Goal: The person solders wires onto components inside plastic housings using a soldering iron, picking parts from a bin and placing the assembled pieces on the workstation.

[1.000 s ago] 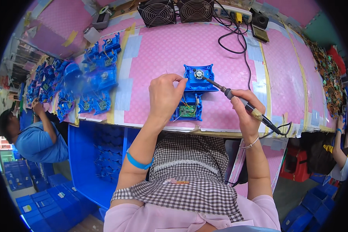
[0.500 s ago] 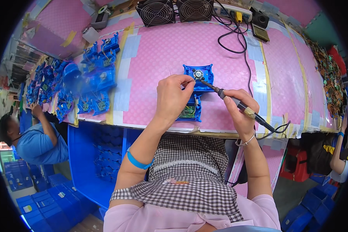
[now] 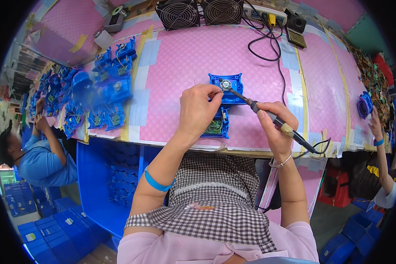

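Note:
A blue plastic housing lies on the pink bench mat, with a round metal-rimmed speaker set in its upper part. Nearer to me, a second blue part holds a green circuit board, partly covered by my left hand. My left hand pinches a thin wire and holds its end against the speaker's edge. In my right hand is a soldering iron, gripped like a pen. Its tip points down-left and meets the speaker's rim near the wire end; actual contact is too small to tell.
Several blue housings with boards and wires crowd the left. Two black fans, a power strip and a soldering iron stand line the back. Wired boards heap at far right, beside a co-worker's hand. A blue bin stands below left.
My right hand and the soldering iron have shifted slightly right and down; my left hand barely moves. At far right, a co-worker's hand has come over the bench beside a blue round part.

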Motion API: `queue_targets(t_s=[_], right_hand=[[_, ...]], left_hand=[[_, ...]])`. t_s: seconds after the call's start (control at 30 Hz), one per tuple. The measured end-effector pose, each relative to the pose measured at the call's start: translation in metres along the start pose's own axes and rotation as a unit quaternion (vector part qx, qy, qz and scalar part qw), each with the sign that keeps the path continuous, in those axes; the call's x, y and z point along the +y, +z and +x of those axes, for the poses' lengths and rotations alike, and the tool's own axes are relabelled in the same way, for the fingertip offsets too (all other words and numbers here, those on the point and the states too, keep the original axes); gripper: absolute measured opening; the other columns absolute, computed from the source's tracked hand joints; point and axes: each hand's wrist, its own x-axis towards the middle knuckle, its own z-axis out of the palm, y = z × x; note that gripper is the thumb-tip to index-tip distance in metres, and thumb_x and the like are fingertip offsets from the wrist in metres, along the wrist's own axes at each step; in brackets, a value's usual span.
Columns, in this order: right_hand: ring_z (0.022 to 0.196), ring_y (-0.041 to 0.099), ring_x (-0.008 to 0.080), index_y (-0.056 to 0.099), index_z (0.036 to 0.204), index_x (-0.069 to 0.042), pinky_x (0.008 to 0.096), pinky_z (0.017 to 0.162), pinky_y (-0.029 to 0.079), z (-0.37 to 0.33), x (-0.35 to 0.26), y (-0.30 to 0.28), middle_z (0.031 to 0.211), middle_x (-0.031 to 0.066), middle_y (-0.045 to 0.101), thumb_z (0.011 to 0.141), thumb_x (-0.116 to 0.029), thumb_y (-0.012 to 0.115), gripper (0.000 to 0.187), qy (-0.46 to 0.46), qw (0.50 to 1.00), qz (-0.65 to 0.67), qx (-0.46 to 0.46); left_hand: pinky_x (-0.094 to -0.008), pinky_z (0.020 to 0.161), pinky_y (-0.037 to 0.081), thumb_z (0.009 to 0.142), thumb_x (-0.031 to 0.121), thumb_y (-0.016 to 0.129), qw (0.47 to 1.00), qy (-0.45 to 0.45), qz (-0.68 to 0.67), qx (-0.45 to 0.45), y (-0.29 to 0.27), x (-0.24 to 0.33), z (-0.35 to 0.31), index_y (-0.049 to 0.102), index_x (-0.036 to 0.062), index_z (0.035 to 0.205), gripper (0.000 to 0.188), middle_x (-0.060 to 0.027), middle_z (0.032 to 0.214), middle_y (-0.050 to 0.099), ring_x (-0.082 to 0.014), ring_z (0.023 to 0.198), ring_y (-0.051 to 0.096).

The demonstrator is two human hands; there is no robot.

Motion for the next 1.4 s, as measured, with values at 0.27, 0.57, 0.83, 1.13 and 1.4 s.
queue_targets(t_s=[0.27,0.57,0.83,1.13,1.4], right_hand=[[0.061,0.051,0.0071,0.064,0.102,0.001,0.0201,0.054,0.039,-0.008,0.005,-0.013,0.077,0.0041,0.059,0.089,-0.001,0.059,0.015,-0.01,0.998,0.006,0.067],[0.054,0.05,0.0099,0.056,0.101,-0.001,0.023,0.052,0.042,-0.019,0.002,-0.014,0.067,0.0055,0.058,0.097,-0.023,0.053,0.022,0.008,0.998,0.063,0.031],[0.126,0.038,0.0486,0.045,0.098,-0.005,0.0456,0.1,0.038,-0.008,-0.004,0.033,0.138,0.0351,0.033,0.059,-0.028,0.087,0.062,-0.052,0.973,-0.069,-0.215],[0.085,0.053,0.0387,0.044,0.097,-0.005,0.0423,0.073,0.044,0.119,0.049,0.221,0.09,0.0202,0.054,0.067,-0.021,0.08,0.049,-0.186,0.95,0.03,-0.249],[0.062,0.06,0.0292,0.05,0.082,-0.005,0.035,0.057,0.047,0.098,-0.003,0.113,0.086,0.0138,0.066,0.078,-0.015,0.074,0.026,-0.172,0.984,0.009,-0.046]], left_hand=[[-0.03,0.066,0.051,0.076,0.009,0.068,1.0,0.008,-0.002,0.001,0.003,0.0,0.002,0.071,-0.0006,0.085,0.014,-0.0113,0.077,0.07,-0.0186,0.071,0.067],[-0.0298,0.065,0.051,0.075,0.01,0.068,1.0,0.001,-0.001,-0.012,0.002,-0.003,0.003,0.071,-0.0004,0.083,0.013,-0.0109,0.075,0.069,-0.0182,0.07,0.066],[-0.0296,0.051,0.038,0.075,0.006,0.072,0.984,0.064,-0.012,0.165,-0.061,-0.012,-0.017,0.069,0.0011,0.08,0.008,-0.0062,0.063,0.053,-0.0152,0.056,0.049],[-0.0203,0.045,0.018,0.096,0.018,0.053,0.893,-0.145,-0.331,0.269,-0.072,-0.07,-0.072,0.065,0.0003,0.089,0.022,0.0104,0.057,0.034,0.0002,0.05,0.026],[-0.0148,0.039,0.028,0.096,0.02,0.049,0.812,-0.255,-0.505,0.143,-0.072,-0.104,-0.004,0.053,0.0054,0.126,0.034,-0.0019,0.119,0.058,-0.0001,0.054,0.042]])
